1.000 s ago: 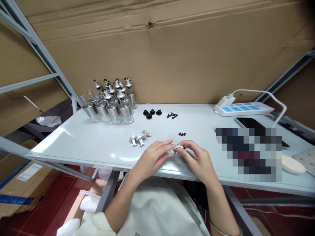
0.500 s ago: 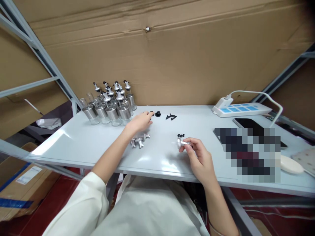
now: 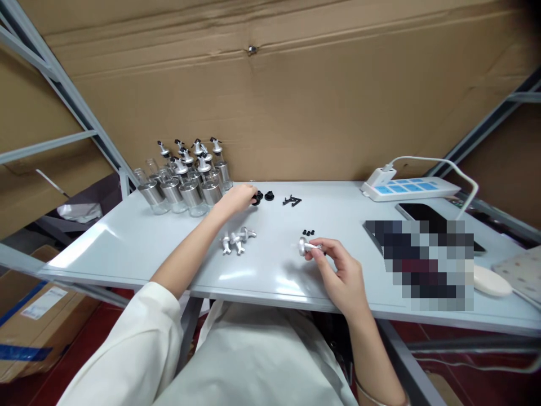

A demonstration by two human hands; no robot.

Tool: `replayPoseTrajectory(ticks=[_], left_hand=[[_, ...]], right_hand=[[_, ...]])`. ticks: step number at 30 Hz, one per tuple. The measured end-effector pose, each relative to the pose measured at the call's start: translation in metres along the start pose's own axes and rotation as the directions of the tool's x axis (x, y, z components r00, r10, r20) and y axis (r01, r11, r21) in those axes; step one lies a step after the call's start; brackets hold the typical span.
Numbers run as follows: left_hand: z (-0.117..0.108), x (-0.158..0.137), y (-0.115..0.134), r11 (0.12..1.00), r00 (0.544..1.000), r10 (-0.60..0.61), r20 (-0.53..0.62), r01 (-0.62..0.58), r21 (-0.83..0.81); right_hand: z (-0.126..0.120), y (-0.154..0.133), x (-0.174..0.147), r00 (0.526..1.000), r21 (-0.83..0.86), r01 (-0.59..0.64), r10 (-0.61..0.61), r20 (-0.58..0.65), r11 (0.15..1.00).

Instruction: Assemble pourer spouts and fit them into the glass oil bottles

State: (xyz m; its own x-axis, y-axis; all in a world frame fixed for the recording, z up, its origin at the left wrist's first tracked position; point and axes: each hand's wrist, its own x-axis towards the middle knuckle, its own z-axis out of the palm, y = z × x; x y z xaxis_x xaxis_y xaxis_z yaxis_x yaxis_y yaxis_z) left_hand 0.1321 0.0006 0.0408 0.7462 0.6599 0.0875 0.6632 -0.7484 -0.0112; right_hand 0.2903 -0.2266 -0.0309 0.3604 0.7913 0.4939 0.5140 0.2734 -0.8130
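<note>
My right hand (image 3: 340,273) pinches a silver pourer spout (image 3: 303,246) above the front of the table, its round collar facing left. My left hand (image 3: 240,198) reaches to the back, fingers curled down at a group of black stoppers (image 3: 257,198); it appears to grip one, though the fingertips are partly hidden. Beside that group lies another black stopper (image 3: 269,195). Several silver pourer spouts (image 3: 237,241) lie loose in front of my left forearm. Small black caps (image 3: 308,232) sit just behind my right hand, and thin black levers (image 3: 292,201) lie farther back.
Glass bottles with metal sleeves (image 3: 192,197) stand at the back left, several topped with pourers. On the right are a power strip (image 3: 416,189) with a plugged charger and cable, a phone (image 3: 422,217) and a blurred-out patch. A cardboard wall (image 3: 296,113) closes the back.
My left hand has drawn slightly left, its fingers curling in at the black stoppers, which now show more. My right hand still holds the pourer spout. The view has shifted slightly.
</note>
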Motion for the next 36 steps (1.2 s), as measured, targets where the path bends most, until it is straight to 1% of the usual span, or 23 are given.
replayPoseTrajectory(ticks=[2,4,6,7,8,9,11,13,15,17,18,19,21,23,26,32,36], left_hand=[[-0.011,-0.013,0.012,0.998,0.998,0.031,-0.059,-0.034,-0.061],[-0.019,-0.03,0.026,0.969,0.982,0.078,-0.171,-0.115,-0.22],[-0.02,-0.049,0.043,0.92,0.965,0.106,-0.239,-0.187,-0.346],[-0.018,-0.058,0.051,0.895,0.962,0.105,-0.251,-0.202,-0.399],[-0.014,-0.067,0.059,0.868,0.964,0.093,-0.25,-0.202,-0.453],[-0.008,-0.076,0.067,0.841,0.966,0.054,-0.253,-0.18,-0.511],[0.006,-0.09,0.081,0.768,0.962,-0.09,-0.257,-0.097,-0.633],[0.021,-0.101,0.092,0.658,0.938,-0.253,-0.237,-0.013,-0.753],[0.034,-0.11,0.1,0.495,0.914,-0.366,-0.177,0.03,-0.869],[0.043,-0.116,0.105,0.322,0.903,-0.41,-0.127,0.013,-0.947],[0.047,-0.118,0.106,0.254,0.901,-0.417,-0.119,-0.011,-0.967],[0.05,-0.12,0.106,0.201,0.898,-0.423,-0.121,-0.037,-0.979],[0.054,-0.122,0.107,0.134,0.887,-0.443,-0.133,-0.081,-0.988],[0.056,-0.124,0.108,0.093,0.882,-0.454,-0.126,-0.094,-0.991],[0.058,-0.124,0.11,0.07,0.89,-0.444,-0.107,-0.084,-0.994],[0.06,-0.124,0.113,0.068,0.891,-0.437,-0.125,-0.106,-0.992],[0.061,-0.125,0.112,0.088,0.895,-0.427,-0.125,-0.097,-0.991]], right_hand=[[0.001,0.001,-0.001,1.0,0.017,-0.012,0.012,-0.023,1.0],[0.002,0.003,-0.003,0.999,0.043,-0.024,0.026,-0.047,0.999],[0.003,0.005,-0.004,0.998,0.066,-0.029,0.033,-0.057,0.997],[0.003,0.005,-0.005,0.998,0.073,-0.028,0.032,-0.057,0.997],[0.003,0.006,-0.005,0.998,0.075,-0.024,0.029,-0.058,0.997],[0.003,0.006,-0.005,0.998,0.074,-0.02,0.025,-0.059,0.997],[0.003,0.006,-0.005,0.997,0.069,-0.007,0.012,-0.073,0.998],[0.002,0.005,-0.004,0.997,0.06,0.008,-0.004,-0.074,0.998],[0.002,0.005,-0.004,0.998,0.048,0.024,-0.022,-0.054,0.999],[0.001,0.005,-0.004,0.999,0.037,0.043,-0.042,-0.034,0.998],[0.001,0.006,-0.005,0.998,0.034,0.054,-0.053,-0.029,0.998],[0.001,0.006,-0.005,0.998,0.033,0.066,-0.066,-0.025,0.997],[0.0,0.007,-0.006,0.996,0.039,0.094,-0.094,-0.008,0.995],[0.0,0.007,-0.007,0.993,0.048,0.118,-0.119,0.009,0.992],[0.0,0.005,-0.008,0.991,0.06,0.131,-0.133,0.017,0.99],[0.0,0.003,-0.007,0.986,0.075,0.159,-0.163,0.039,0.984],[0.001,0.0,-0.007,0.985,0.056,0.157,-0.161,0.069,0.986]])
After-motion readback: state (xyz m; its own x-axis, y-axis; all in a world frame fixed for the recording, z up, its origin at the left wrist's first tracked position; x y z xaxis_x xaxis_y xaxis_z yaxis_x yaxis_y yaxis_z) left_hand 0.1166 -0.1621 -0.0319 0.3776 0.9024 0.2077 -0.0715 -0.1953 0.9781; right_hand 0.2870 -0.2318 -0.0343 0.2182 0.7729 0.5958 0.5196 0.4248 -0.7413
